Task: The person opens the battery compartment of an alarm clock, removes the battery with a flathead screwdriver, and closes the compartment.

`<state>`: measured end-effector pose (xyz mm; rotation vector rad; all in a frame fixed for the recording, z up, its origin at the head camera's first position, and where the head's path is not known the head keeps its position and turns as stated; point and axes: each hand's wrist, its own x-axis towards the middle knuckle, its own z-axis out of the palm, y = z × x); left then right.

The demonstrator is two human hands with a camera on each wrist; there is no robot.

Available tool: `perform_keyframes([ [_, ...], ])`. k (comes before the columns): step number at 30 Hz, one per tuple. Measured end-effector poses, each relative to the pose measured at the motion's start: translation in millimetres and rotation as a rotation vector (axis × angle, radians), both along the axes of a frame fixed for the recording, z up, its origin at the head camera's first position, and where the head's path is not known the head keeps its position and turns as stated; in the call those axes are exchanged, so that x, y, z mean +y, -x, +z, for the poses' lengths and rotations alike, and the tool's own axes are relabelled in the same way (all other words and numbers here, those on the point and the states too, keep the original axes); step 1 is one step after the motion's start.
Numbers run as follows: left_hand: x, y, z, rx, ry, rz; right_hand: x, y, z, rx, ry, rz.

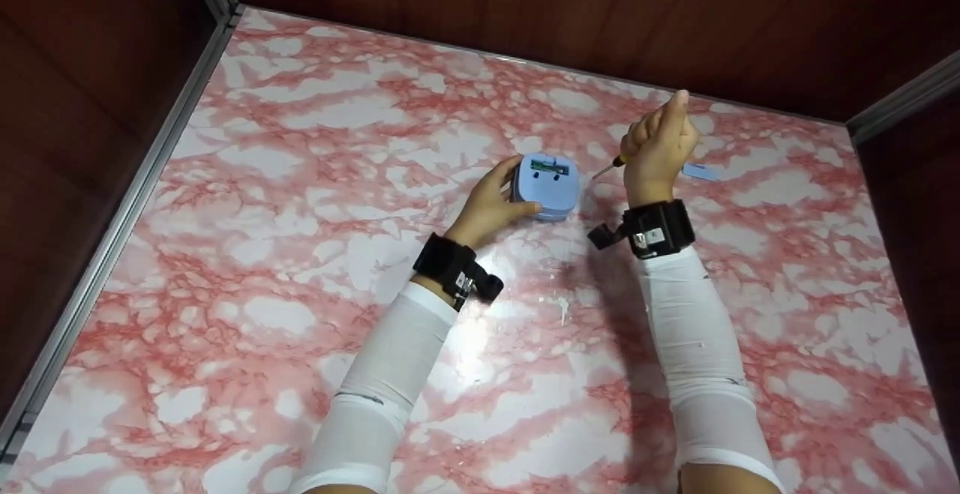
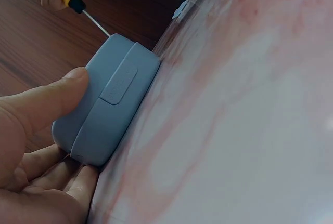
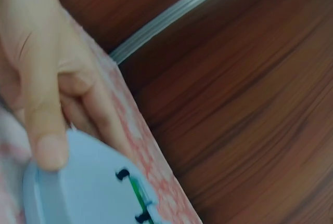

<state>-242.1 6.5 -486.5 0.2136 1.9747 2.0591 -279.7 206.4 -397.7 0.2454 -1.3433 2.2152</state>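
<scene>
At the left, the left hand (image 1: 499, 200) grips a blue case (image 1: 550, 193) between thumb and fingers, the thumb on its near edge, the other fingers round its left side; some fingertips are hidden behind it. The case rests on the marbled table (image 1: 285, 314), beyond the middle and right of centre. Its bottom is out of sight, and the right wrist view cuts off part of it. Raised marks on a side panel (image 2: 119, 85) are too faint to read.

The slotted face points up. From above the case looks nearly square, with no clear long axis; its slot (image 1: 550, 168), showing a green strip, runs left to right near the far edge, two dark marks just below.

Just right of the case is a screwdriver (image 1: 609, 168), its shaft slanting down and left toward it. The left wrist view hides the tip behind the case. The right hand (image 1: 660, 149) holds the yellow-and-black handle in curled fingers, which cover most of it; the exact finger placement I cannot tell.

Farther right, a small flat blue piece (image 1: 700, 172) lies on the table, elongated left to right, partly blocked by the hand.
</scene>
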Motion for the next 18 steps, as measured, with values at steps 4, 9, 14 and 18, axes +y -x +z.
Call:
perform_keyframes([
  [4,0,0.4,0.8,-0.005,-0.005,0.005,-8,0.8,2.1,0.012,0.055,0.017],
  [9,1,0.5,0.5,-0.007,-0.011,0.011,-18,1.9,1.6,-0.003,0.107,0.01],
  [14,1,0.1,0.3,-0.011,-0.015,0.011,-24,4.1,-1.1,0.012,0.113,0.019],
  [18,0,0.4,-0.1,-0.002,0.002,0.006,-28,6.3,-4.0,0.025,0.118,0.038],
])
